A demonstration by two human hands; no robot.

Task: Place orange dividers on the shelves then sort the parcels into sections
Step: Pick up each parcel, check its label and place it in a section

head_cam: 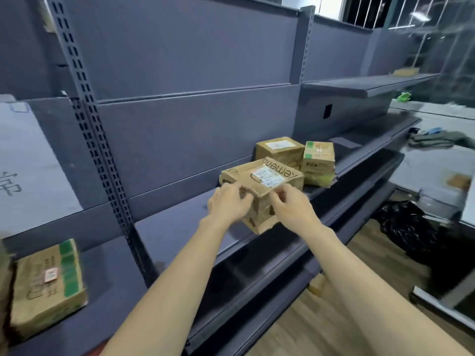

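Head view: we grip a cardboard box (259,186) with both hands, left (227,202) and right (291,205), on the grey shelf (180,227) near two other boxes (295,152).

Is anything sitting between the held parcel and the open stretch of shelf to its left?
Nothing visible. Both the left hand and right hand grip the cardboard parcel; the shelf to its left shows only bare surface up to the upright.

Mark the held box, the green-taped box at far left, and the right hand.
held box (267,176), head view: white label on its top.
green-taped box (48,286), head view: brown top face.
right hand (293,201), head view: back of the hand.
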